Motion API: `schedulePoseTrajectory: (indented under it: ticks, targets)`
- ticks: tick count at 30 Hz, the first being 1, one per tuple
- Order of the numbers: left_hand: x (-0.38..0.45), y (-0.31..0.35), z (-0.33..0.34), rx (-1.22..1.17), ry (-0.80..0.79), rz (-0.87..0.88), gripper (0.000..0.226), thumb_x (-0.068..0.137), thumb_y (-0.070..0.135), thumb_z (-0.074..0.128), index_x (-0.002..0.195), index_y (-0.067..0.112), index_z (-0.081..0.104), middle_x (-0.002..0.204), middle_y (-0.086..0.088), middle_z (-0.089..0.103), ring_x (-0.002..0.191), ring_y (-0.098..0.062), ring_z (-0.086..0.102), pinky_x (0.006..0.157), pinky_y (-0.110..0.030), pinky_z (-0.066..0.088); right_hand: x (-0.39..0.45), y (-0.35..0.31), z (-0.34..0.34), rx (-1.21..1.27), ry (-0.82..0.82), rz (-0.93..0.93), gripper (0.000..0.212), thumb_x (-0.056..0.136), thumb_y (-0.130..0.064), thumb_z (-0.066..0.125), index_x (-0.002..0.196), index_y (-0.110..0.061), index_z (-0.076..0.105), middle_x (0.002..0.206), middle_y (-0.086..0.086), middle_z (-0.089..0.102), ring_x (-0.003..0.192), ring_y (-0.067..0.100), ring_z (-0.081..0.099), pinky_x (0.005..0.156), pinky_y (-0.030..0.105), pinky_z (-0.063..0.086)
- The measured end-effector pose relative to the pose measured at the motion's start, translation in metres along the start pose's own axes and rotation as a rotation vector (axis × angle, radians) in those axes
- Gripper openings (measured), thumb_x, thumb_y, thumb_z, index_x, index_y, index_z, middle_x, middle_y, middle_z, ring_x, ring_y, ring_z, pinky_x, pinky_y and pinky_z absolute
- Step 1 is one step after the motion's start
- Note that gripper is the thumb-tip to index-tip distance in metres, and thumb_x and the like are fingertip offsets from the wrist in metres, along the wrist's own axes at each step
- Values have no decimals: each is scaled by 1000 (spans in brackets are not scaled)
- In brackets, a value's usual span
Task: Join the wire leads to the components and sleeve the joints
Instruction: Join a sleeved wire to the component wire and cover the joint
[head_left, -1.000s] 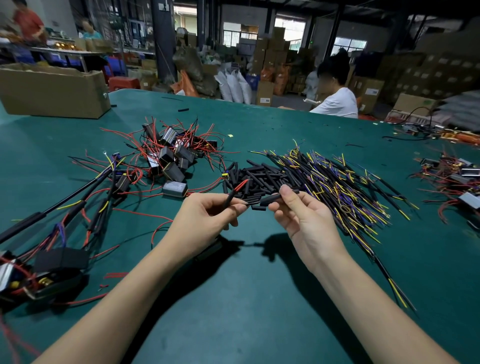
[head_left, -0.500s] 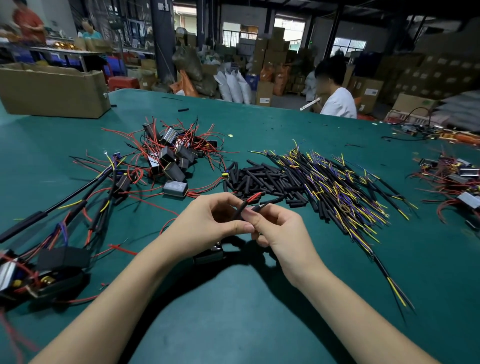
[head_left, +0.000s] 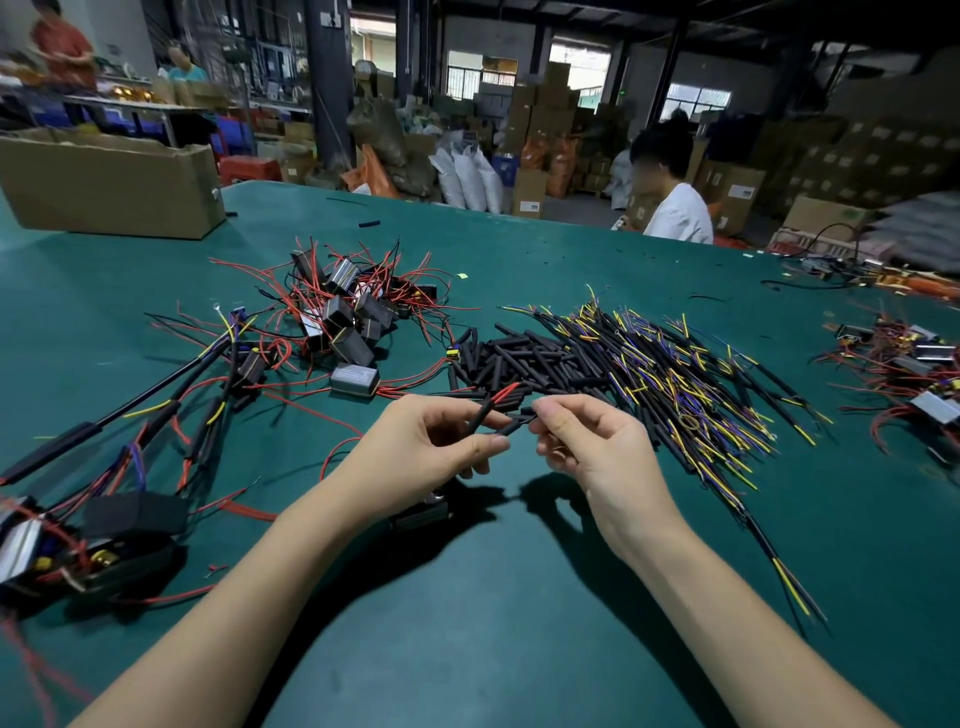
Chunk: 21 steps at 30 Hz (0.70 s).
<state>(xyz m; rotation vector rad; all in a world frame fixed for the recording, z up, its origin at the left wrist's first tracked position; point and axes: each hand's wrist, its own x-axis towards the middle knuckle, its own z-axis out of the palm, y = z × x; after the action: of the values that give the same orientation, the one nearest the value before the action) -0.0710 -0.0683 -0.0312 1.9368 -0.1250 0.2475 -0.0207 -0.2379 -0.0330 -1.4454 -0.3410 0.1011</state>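
I am seeing even overhead light on the worktop (head_left: 519, 623); both hands are casting soft dark shadows below. The background is staying dim, edges are bending and blurring slightly.

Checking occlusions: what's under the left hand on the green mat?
A dark box-shaped component sits on the green mat below the left hand, with shadow around it. Its far part and any leads are hidden.

A warehouse workshop is showing itself here — cartons (head_left: 540, 111) are stacking up at the far wall, sacks (head_left: 467, 174) are leaning nearby, and workers are sitting around a green table (head_left: 519, 649) — wires (head_left: 675, 374) are piling on it.
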Motion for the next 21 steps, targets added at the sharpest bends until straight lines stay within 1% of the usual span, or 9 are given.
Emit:
schedulePoseTrajectory:
  ticks: [2,4,7,10,12,13,16,19,21]
  targets:
    - [0,-1,0,40,11,-4,5,86,19,69,87,23,72,61,4,67,55,-5,58,48,-22,46,1,0,0,-52,18,-33,10,90,-11,62,81,-11,66,64,-6,66,56,6,57,55,17,43]
    - [1,-3,-2,135,12,15,4,85,18,69,83,19,72,65,7,70,58,-3,59,57,-24,49,3,2,1,-95,50,-35,14,91,-9,60,78,-12,64,61,-6,64,53,4,56,51,15,42]
    - [3,-4,-4,317,10,70,6,84,18,70,78,19,72,70,16,69,65,5,58,68,-17,45,5,6,3,-106,85,2,17,92,-7,59,76,-12,62,60,-5,61,49,2,54,49,15,41]
    - [2,-6,-4,371,17,76,7,84,21,70,80,15,71,75,6,71,73,-3,61,73,-18,45,6,7,4,-78,89,23,17,92,-7,59,76,-12,62,55,-7,62,48,2,53,47,15,41]
    - [1,-5,-2,371,35,92,6,85,23,69,85,17,71,78,8,71,77,-3,61,73,-18,45,6,6,2,-45,79,44,16,92,-8,60,76,-12,63,54,-7,62,48,2,53,50,16,42]
    - [0,-4,-2,361,49,110,5,85,25,70,88,21,70,80,11,70,79,1,61,73,-16,44,6,6,1,-25,74,55,16,92,-9,60,77,-12,63,55,-7,63,48,2,53,52,17,42]
    - [-1,2,3,309,82,167,18,83,32,71,101,30,68,87,18,69,86,8,60,77,-8,40,5,5,-1,85,47,117,15,91,-13,61,76,-12,63,58,-6,63,50,4,54,53,17,43]
    - [-1,5,10,273,125,230,10,84,22,71,94,20,72,82,10,71,79,0,61,74,-14,44,4,5,1,281,0,215,14,88,-16,62,75,-10,60,58,-3,61,50,5,53,47,13,41]
    - [-2,5,13,250,150,236,4,85,14,70,88,15,72,78,5,71,73,-4,60,69,-14,44,4,3,3,392,-35,249,13,79,-20,64,75,-9,57,58,-2,59,49,6,52,45,14,39]
